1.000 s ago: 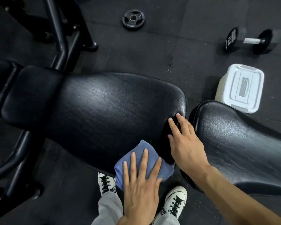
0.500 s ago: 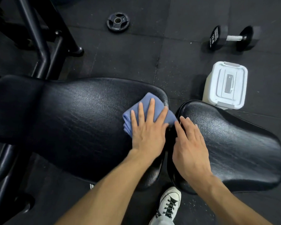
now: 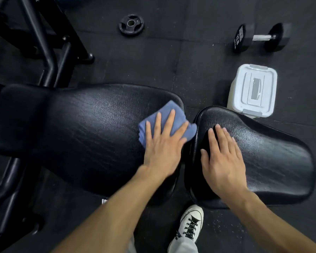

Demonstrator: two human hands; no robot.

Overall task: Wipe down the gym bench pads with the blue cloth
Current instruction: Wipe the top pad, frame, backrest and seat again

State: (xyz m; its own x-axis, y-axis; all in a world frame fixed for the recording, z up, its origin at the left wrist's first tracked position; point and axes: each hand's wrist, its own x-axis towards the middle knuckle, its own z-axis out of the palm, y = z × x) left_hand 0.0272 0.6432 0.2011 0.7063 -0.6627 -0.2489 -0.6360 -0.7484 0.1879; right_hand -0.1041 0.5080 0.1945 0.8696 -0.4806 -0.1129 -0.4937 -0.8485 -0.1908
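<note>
Cloth [image 3: 165,122], blue and folded into a thick pad, is being pressed flat against the far right end of the long back pad [image 3: 77,128] by the left hand [image 3: 162,147], fingers spread straight over it. The right hand [image 3: 223,161] is being rested open, fingers straight and close together, on the seat pad [image 3: 274,157], apparently for bracing. The cloth is judged soft, light and limp, so it is likely best driven by palm pressure on its middle, not pinched. The grained vinyl surface looks smooth enough for easy sliding.
</note>
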